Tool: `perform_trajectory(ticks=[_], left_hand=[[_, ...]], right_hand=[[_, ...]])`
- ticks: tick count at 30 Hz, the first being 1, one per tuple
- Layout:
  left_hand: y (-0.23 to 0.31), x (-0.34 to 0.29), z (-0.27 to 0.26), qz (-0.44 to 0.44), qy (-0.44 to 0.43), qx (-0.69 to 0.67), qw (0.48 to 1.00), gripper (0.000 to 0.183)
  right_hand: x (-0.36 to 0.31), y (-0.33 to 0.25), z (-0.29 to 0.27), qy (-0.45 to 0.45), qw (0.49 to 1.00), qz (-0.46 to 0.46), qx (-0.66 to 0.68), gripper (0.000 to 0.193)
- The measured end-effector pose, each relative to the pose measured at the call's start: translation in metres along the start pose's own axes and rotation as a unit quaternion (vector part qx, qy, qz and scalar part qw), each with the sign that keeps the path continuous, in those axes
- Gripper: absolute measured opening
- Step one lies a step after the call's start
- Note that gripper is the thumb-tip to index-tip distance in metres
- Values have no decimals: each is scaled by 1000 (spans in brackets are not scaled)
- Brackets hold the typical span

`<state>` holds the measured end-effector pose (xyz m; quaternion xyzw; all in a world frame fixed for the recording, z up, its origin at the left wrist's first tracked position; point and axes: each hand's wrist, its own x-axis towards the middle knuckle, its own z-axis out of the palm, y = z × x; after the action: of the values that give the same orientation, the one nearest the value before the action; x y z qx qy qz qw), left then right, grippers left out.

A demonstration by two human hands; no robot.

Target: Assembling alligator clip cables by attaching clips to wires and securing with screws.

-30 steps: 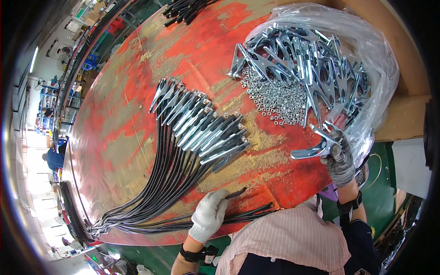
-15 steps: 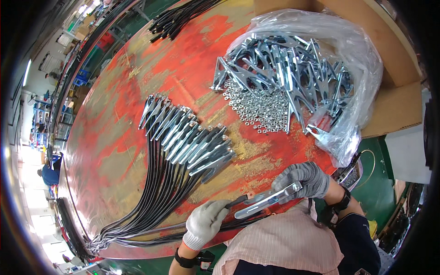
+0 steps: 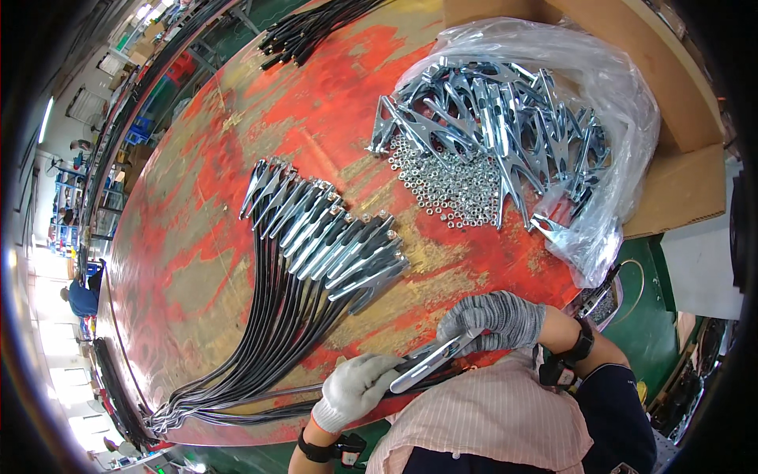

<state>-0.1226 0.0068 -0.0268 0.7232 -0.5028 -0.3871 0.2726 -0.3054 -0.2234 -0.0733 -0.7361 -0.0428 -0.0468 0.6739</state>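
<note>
My left hand point(image 3: 359, 387), in a white knit glove, is closed around a black cable point(image 3: 408, 361) near its end. My right hand point(image 3: 493, 318), in a grey knit glove, grips a silver spring clamp point(image 3: 426, 369) by one end. The clamp lies alongside the cable, its long handle reaching toward my left fingers. The cable's end is hidden behind the clamp and my right fingers. Left of my hands, a slanting row of silver clamps point(image 3: 320, 245) lies on the table, with black cables point(image 3: 257, 324) running from them toward the near left edge.
Loose spring clamps point(image 3: 505, 118) and small hex nuts point(image 3: 454, 189) are heaped on a clear plastic bag point(image 3: 624, 110) beside a cardboard box point(image 3: 679, 186). More black cables point(image 3: 296, 39) lie at the far edge of the worn red table point(image 3: 189, 213). A person point(image 3: 83, 299) is at far left.
My right hand has moved left and slightly down, bringing the clamp to the cable. The cable's copper-coloured end, visible before, is now covered. My left hand has hardly moved.
</note>
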Motion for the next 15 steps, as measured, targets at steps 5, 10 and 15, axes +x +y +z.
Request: perform_trajectory(ticks=[5,10,15], left_hand=[[15,6,-6,0,-54,50,997,21],[8,4,-6,71,13,128,989,20],[21,4,-5,86,33,157,983,19]], right_hand=[[5,2,5,-38,998,47,-22,27],[19,-16,5,-108,961,256,18,25],[15,1,6,-55,991,-9,-121,25]])
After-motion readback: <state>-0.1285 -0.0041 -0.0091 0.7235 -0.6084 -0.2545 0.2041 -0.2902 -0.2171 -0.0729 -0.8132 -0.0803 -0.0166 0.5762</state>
